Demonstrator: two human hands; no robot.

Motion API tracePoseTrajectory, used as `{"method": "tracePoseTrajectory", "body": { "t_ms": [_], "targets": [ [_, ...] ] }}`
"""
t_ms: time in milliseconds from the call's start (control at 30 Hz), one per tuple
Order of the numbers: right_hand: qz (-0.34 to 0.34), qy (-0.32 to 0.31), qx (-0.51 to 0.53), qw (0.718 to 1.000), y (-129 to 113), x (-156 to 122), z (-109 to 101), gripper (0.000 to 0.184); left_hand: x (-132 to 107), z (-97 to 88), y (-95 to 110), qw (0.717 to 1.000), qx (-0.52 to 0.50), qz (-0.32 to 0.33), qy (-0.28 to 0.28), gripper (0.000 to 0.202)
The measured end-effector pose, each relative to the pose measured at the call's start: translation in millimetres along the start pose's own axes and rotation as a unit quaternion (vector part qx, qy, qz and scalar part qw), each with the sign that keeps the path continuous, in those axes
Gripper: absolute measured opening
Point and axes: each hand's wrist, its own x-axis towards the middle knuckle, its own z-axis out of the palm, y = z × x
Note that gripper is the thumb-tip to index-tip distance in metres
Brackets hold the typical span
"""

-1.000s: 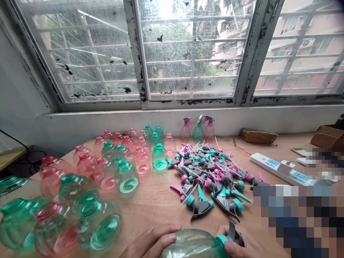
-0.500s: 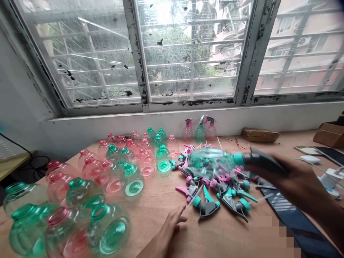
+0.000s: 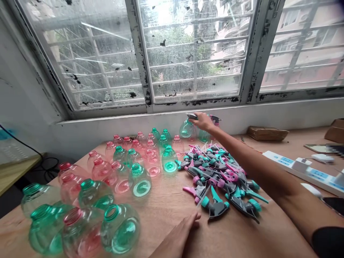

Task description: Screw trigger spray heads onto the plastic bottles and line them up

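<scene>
At the back of the table, my right hand point(image 3: 203, 121) is closed around the dark trigger head of a green spray bottle point(image 3: 185, 129). Its clear green body hangs tilted in front of the pink spray bottle by the wall. My left hand point(image 3: 185, 229) lies on the tabletop with its fingers stretched out, holding nothing. Just beyond its fingertips spreads a pile of loose trigger spray heads point(image 3: 215, 208), grey with pink or teal collars and triggers. My right forearm passes over the right side of that pile. Another green spray bottle point(image 3: 204, 135) stands partly behind my wrist.
Several open green bottles point(image 3: 139, 182) and pink bottles point(image 3: 100, 169) without heads fill the left of the wooden table point(image 3: 163, 215). A power strip point(image 3: 285, 161) with plugs lies at right. A brown block point(image 3: 266, 133) rests near the wall below the windows.
My right hand has carried the green spray bottle from over the pile to the back wall, turning it from sideways to more upright. My left hand stays on the table.
</scene>
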Motion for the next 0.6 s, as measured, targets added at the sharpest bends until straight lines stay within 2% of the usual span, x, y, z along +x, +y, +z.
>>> {"method": "tracePoseTrajectory", "body": {
  "t_ms": [100,167,233,333,433,533,600],
  "targets": [
    [0.034,-0.015,-0.021,0.999,-7.4,25.1,31.0,0.029,5.4,12.2,-12.2,0.996,0.083,0.031,-0.007,0.068],
    [0.057,-0.022,-0.03,0.998,-10.1,37.5,48.7,0.03,8.0,15.9,-12.8,0.992,0.119,0.032,-0.02,0.071],
    [0.077,-0.03,-0.036,0.996,-9.8,47.6,64.1,0.03,10.8,14.7,-4.5,0.99,0.134,0.012,-0.032,0.077],
    [0.1,-0.039,-0.044,0.993,-4.9,59.5,82.7,0.03,16.2,8.9,19.4,0.986,0.149,-0.012,-0.068,0.084],
    [0.115,-0.042,-0.05,0.991,0.1,68.7,96.7,0.03,22.0,8.6,36.4,0.968,0.217,-0.015,-0.123,0.072],
    [0.124,-0.041,-0.045,0.99,2.0,73.9,108.1,0.03,27.4,17.8,29.3,0.947,0.288,0.036,-0.138,0.068],
    [0.131,-0.035,-0.036,0.99,2.4,74.4,114.7,0.03,29.1,25.0,15.7,0.943,0.303,0.071,-0.117,0.062]
  ]
}}
